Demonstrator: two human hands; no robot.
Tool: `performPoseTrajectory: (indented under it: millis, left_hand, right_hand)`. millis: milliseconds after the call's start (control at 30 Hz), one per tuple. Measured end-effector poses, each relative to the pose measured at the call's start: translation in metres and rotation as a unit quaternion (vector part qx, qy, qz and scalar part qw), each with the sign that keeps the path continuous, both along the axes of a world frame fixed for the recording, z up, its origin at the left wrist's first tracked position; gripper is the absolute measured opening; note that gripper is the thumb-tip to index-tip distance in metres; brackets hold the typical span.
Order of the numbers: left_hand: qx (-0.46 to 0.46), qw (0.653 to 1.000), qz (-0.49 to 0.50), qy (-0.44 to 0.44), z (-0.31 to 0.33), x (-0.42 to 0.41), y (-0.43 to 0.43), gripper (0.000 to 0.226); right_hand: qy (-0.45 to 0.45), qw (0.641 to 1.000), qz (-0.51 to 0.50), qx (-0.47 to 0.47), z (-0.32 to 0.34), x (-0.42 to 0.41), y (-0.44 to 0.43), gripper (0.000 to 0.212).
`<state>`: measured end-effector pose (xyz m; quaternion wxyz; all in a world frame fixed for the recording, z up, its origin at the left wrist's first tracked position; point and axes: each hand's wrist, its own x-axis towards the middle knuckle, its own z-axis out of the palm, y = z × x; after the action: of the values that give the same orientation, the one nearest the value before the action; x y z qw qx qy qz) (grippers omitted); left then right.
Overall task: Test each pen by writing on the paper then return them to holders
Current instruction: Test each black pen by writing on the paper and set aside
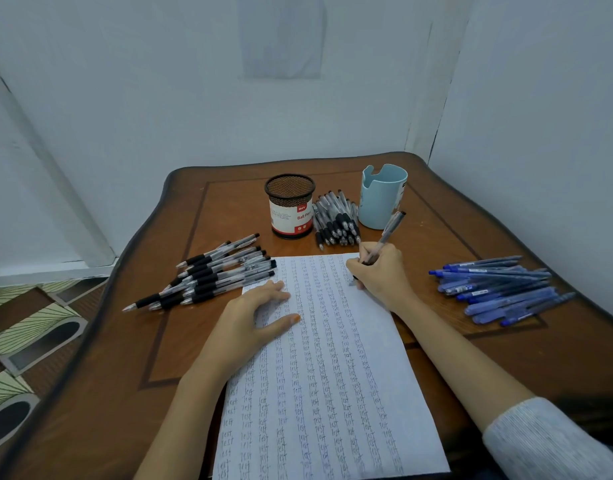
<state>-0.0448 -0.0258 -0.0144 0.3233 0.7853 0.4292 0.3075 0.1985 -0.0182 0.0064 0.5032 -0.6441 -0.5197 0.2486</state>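
Edges: the surface (436, 237) is sitting tight in a corner, with walls (159, 116) closing in behind it and on the right. Its wavy left edge is facing open tiled floor (28, 323).
Open room: bare wood is showing along the near left side, behind the holders, and in the strip between the paper and the blue pens.
Paper: the paper (332, 375) is lying in the middle, running off the near edge and carrying columns of the word "test".
Left hand: the left hand (256, 317) is lying flat on the paper's left side, fingers spread, gripping nothing.
Right hand: the right hand (377, 275) is pinching a pen (388, 233), its tip touching the paper near the far right corner and its barrel leaning toward the blue holder.
Holders: a mesh holder (291, 206) and a blue holder (383, 197) are standing upright beyond the paper.
In the way: a middle pile (336, 220) of black pens is lying between the holders, just past the paper's far edge. More black pens (211, 275) are lying heaped on the left, reaching the paper's far left corner. The blue pens (499, 289) are lying heaped on the right, apart from the paper.
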Motion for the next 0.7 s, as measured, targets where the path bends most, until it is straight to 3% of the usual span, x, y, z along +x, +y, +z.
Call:
performPoseTrajectory:
  millis: [700]
  left_hand:
    - [-0.001,1.000,0.004,-0.006,0.0001,0.0004,-0.0016,0.050]
  right_hand:
    - [0.000,1.000,-0.004,0.023,-0.0043,0.0029,0.0021,0.033]
